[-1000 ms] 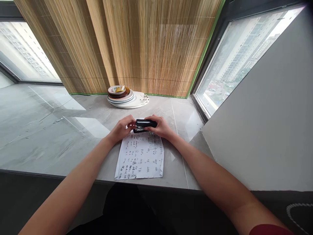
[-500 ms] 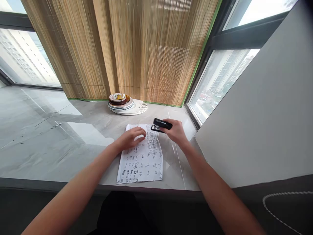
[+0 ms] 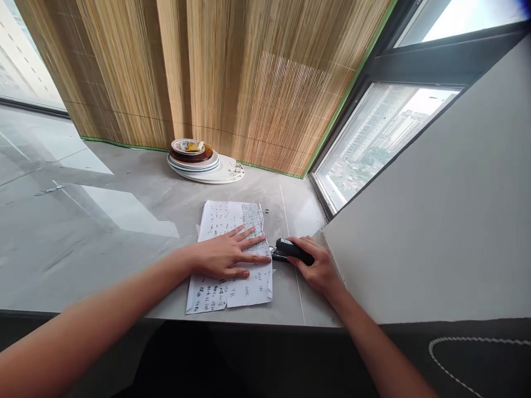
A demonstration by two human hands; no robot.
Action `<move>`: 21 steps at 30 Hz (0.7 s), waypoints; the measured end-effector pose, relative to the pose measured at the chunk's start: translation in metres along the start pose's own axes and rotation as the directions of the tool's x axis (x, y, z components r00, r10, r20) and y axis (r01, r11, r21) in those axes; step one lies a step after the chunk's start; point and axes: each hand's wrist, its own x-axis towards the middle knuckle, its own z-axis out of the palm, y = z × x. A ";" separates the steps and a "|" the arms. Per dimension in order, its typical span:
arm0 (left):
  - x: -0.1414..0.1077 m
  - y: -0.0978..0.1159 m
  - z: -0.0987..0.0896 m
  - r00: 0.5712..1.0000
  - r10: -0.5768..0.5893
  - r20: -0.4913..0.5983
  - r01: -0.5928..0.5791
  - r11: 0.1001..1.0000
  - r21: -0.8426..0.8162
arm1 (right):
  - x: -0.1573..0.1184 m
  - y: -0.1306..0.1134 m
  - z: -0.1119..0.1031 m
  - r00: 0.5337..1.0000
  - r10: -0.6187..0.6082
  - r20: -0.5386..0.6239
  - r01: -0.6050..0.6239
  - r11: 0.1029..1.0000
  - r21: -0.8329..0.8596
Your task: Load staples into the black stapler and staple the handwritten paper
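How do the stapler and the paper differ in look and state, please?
The stapler is black; the paper is white with dark writing. The stapler is chunky; the paper is flat and broad. The right grip clasps the stapler; the left grip rests spread on the paper. Both are over the counter.

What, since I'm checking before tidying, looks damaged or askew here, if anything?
The papers look worn: a notch breaks their near edge, and corners jut out at both sides, as if unevenly stacked. Tiny dark bits lie on the counter beside them, too small to identify.
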 end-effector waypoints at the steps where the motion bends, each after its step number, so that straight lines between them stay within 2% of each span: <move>1: 0.000 0.001 0.000 1.000 -0.002 -0.002 0.002 1.000 -0.016 | 0.001 -0.001 0.001 1.000 -0.020 0.000 0.020 1.000 -0.004; 5: 0.003 0.005 0.000 1.000 -0.007 -0.006 0.006 0.998 -0.067 | -0.002 0.000 0.002 0.997 -0.071 -0.003 0.071 0.997 -0.038; 10: 0.006 0.011 0.004 1.000 0.012 0.029 -0.010 0.998 -0.068 | -0.004 0.001 0.004 0.979 -0.182 0.090 0.187 0.981 -0.043; 21: 0.009 0.017 0.002 0.996 0.001 0.091 0.002 0.999 -0.038 | -0.006 -0.002 0.004 0.960 -0.258 0.107 0.274 0.944 -0.184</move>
